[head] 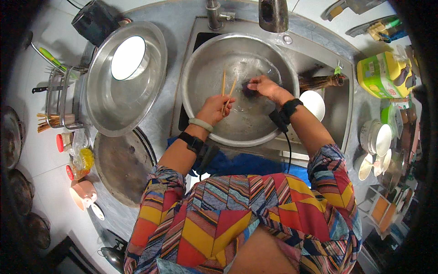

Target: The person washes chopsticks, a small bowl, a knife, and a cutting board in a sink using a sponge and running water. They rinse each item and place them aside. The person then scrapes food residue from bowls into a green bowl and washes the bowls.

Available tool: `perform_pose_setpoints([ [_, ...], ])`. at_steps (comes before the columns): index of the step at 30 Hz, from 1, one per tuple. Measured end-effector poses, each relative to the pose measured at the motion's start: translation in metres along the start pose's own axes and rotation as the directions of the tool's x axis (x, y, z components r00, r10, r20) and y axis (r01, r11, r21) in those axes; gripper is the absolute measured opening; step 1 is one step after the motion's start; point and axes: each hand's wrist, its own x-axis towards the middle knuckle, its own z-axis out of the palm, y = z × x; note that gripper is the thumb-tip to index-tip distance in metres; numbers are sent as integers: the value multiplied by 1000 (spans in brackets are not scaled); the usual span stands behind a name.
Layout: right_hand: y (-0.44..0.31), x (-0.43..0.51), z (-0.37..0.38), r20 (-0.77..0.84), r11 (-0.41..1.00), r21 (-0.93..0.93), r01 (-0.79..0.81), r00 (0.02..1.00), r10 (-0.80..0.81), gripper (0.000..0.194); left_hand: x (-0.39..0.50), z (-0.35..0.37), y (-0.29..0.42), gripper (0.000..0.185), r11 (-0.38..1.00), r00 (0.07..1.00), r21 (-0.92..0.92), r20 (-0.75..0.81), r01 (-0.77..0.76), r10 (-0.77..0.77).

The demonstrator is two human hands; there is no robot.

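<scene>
My left hand (217,109) grips a pair of wooden chopsticks (224,84), whose tips point away from me over a wide metal basin (189,102). Shallow water covers the basin's floor, and the basin sits over the sink. Inside it, on the right, my right hand (263,86) pinches a dark purple cloth or scrubber (249,89), partly hidden by my fingers. The cloth and the chopsticks are apart. Both wrists wear black straps with small devices, and a cable hangs from the right one.
A faucet (215,17) rises behind the basin. Right of it, the sink (337,120) holds a white bowl (312,104) and a bundled brush (323,82). To the left, a second metal basin (92,85) holds a white enamel bowl (128,58). A round board (123,167) lies nearer me.
</scene>
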Motion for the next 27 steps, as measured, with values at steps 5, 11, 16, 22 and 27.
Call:
perform_pose_setpoints([
  [5, -14, -39, 25, 106, 635, 766, -102, 994, 31, 20, -17, 31, -1, 14, 979, 987, -195, 130, -64, 91],
  [11, -29, -36, 53, -91, 821, 548, 161, 987, -133, 9, -32, 44, -7, 14, 991, 977, -111, 189, -77, 97],
  [16, -17, -3, 58, -413, 885, 340, 318, 896, -163, 11, -55, 41, -7, 14, 983, 972, -73, 152, -169, 178],
  [22, 10, 48, 22, -584, 984, -45, 171, 795, -164, 25, -80, 20, -3, 10, 989, 975, 41, 178, -144, 135],
  [27, 33, 27, -33, -655, 916, -381, -129, 737, -169, 35, -95, -1, 3, 12, 973, 970, 116, 159, -201, 182],
])
